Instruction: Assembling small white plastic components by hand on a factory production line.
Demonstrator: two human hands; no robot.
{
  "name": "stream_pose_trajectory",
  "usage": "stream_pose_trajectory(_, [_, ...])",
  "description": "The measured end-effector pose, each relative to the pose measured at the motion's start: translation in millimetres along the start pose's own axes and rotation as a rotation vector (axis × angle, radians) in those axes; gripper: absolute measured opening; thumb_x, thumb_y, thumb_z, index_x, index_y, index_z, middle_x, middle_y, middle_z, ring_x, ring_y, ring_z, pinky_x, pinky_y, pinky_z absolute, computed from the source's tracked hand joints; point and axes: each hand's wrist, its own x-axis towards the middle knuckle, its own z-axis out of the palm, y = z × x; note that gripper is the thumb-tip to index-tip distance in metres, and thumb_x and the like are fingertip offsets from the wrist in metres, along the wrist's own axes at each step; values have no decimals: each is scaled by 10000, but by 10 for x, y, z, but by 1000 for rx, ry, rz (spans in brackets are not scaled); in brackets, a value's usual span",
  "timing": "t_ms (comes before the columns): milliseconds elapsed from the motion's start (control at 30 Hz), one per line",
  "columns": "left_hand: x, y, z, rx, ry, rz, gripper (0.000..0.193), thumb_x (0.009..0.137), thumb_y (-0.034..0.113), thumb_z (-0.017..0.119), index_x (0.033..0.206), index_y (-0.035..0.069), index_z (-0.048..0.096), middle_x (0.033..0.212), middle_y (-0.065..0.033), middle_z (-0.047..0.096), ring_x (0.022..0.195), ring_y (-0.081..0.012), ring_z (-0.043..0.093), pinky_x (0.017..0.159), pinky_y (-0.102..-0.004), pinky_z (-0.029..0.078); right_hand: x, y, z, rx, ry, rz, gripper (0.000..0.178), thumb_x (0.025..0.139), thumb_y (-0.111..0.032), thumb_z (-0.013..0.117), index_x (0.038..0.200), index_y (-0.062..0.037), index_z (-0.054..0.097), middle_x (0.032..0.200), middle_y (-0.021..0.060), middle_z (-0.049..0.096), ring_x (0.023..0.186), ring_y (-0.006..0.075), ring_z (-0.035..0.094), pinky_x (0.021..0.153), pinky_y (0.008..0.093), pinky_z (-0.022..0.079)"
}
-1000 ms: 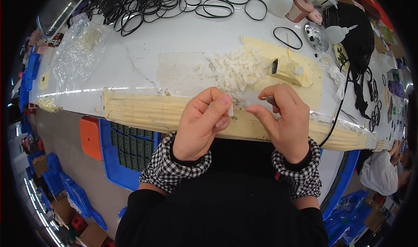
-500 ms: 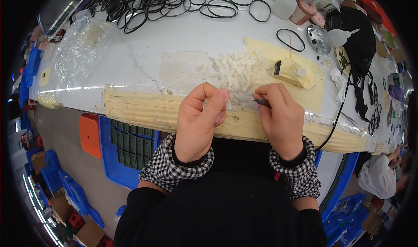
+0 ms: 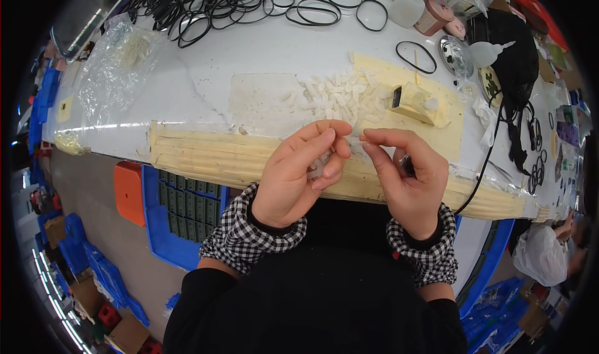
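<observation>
My left hand point(image 3: 296, 170) is closed round several small translucent white pieces point(image 3: 319, 164), its thumb and forefinger nearly meeting. Close by, my right hand point(image 3: 417, 174) pinches a small whitish piece point(image 3: 356, 143) between thumb and forefinger; its exact shape is too small to tell. A dark blade-like tool point(image 3: 407, 165) is tucked under the right hand's curled fingers, mostly hidden. Just beyond both hands lies a loose heap of white strips point(image 3: 337, 98), partly on a yellow sheet point(image 3: 448, 129). A yellow-taped block point(image 3: 413, 101) with a dark end stands right of the heap.
Black rubber rings point(image 3: 206, 4) are piled at the back. Crumpled clear plastic point(image 3: 118, 58) lies left. A pink jar point(image 3: 435, 16), a black bag point(image 3: 511, 48) and a cable crowd the right. Yellow padding point(image 3: 206, 157) covers the front edge; a blue crate point(image 3: 168, 245) sits below.
The right hand has turned and moved its fingertips toward the left hand, tucking the dark tool into the palm. The left hand has rotated, showing white pieces within its fingers.
</observation>
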Motion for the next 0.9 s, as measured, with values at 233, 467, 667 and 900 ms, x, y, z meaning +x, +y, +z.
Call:
stream_pose_trajectory(233, [3,-104,-23,154,-57,71,165,966,188,494,981,30,540,801,4,537,606,-30,366,542,-193,310,-49,-70,61,-17,83,-122,141,736,46,699,854,-12,648,779,67,661,536,102,569,470,212,447])
stream_pose_trajectory(467, [30,-72,-52,76,-99,88,168,971,199,492,920,47,543,764,32,496,612,-33,359,560,-188,306,-8,-57,70,-67,-33,-311,249,711,-127,771,872,-36,604,736,61,602,589,178,595,496,259,469])
stream_pose_trajectory(667, [29,-36,-94,167,-190,10,182,978,207,476,886,61,531,713,51,441,602,-28,345,551,-180,294,13,22,-29,-224,-249,-214,373,746,-384,719,783,-65,530,660,39,550,537,183,559,467,280,429])
stream_pose_trajectory(900, [18,-37,-114,221,-195,-17,173,973,214,490,882,73,528,695,58,434,604,-12,348,543,-167,291,-1,30,10,-259,-291,-209,358,765,-388,692,785,-72,526,638,40,553,537,201,567,469,294,430])
